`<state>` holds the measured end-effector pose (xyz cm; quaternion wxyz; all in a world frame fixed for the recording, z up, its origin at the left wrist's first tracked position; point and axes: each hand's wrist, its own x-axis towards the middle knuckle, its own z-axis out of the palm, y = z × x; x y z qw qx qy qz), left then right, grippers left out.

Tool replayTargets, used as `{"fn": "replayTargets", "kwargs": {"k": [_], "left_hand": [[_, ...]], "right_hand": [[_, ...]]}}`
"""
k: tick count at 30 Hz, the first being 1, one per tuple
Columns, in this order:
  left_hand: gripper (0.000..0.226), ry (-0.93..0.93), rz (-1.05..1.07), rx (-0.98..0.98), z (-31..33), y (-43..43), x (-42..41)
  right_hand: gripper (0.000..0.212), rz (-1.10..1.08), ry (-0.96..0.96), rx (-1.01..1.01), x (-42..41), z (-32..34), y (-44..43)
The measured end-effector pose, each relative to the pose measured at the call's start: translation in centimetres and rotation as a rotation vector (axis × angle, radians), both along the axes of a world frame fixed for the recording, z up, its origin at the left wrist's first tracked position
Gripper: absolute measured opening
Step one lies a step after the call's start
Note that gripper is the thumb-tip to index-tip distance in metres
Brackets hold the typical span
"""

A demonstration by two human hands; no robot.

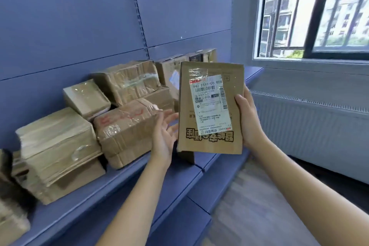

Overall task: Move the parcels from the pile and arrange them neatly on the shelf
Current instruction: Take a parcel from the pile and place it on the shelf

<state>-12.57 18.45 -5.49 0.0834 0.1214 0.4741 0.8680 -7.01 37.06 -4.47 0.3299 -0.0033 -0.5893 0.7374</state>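
Holding flat parcel (211, 110) upright over front of shelf (179, 181), my right hand (249, 120) gripping only its right edge. Left hand (164, 134) spread, just beside left edge, not gripping. Risk: one-sided hold lets parcel twist, slip; set standing, it may topple against stacked boxes (127, 126).

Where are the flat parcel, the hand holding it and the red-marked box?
flat parcel (209, 146): head view, bare lower face.
right hand (249, 122): head view, base of thumb.
red-marked box (127, 140): head view, front face.
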Motion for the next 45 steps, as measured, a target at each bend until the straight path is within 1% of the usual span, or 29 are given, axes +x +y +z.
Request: {"fn": "replayTargets", "kwargs": {"k": [4,6,9,14,18,23,26,30,33,37,40,42,45], "left_hand": [[0.021,-0.04,-0.117,-0.141,-2.3,8.9,0.5],[0.014,-0.05,-0.13,-0.247,-3.8,13.0,0.9],[0.012,0.018,-0.137,-0.426,-5.9,18.4,1.9],[0.017,0.166,-0.197,-0.52,-6.9,26.0,1.2],[0.017,0.216,-0.272,-0.545,-8.0,31.6,-1.4],[0.018,0.221,-0.364,-0.545,-9.0,38.1,-6.5],[0.019,0.238,-0.409,-0.53,-8.4,42.2,-9.4],[0.018,0.27,-0.487,-0.531,-8.3,47.1,-11.9],[0.02,0.254,-0.549,-0.53,-9.0,50.3,-13.2],[0.02,0.238,-0.54,-0.545,-9.8,54.8,-15.6],[0.019,0.246,-0.512,-0.556,-9.7,58.6,-17.7],[0.019,0.253,-0.464,-0.555,-9.5,61.4,-19.2],[0.018,0.201,-0.376,-0.555,-9.2,65.3,-21.0]], "right_hand": [[0.049,-0.092,-0.04,-0.047,4.8,-2.3,8.1],[0.049,-0.161,-0.058,-0.075,7.2,-3.4,11.7],[0.048,-0.261,-0.091,-0.107,9.9,-4.6,16.3],[0.042,-0.348,-0.111,-0.117,11.3,-6.1,22.2],[0.047,-0.419,-0.137,-0.133,9.8,-7.8,26.8],[0.04,-0.486,-0.141,-0.151,6.2,-8.7,31.9],[0.047,-0.527,-0.154,-0.136,4.2,-8.5,34.9],[0.038,-0.57,-0.16,-0.137,2.0,-8.3,38.7],[0.038,-0.596,-0.155,-0.161,0.4,-8.9,41.7],[0.034,-0.568,-0.166,-0.217,-2.4,-9.9,46.8],[0.032,-0.537,-0.17,-0.217,-5.2,-10.3,51.3],[0.036,-0.485,-0.159,-0.201,-6.9,-10.3,54.5],[0.037,-0.414,-0.149,-0.203,-9.5,-9.8,59.5]]}}
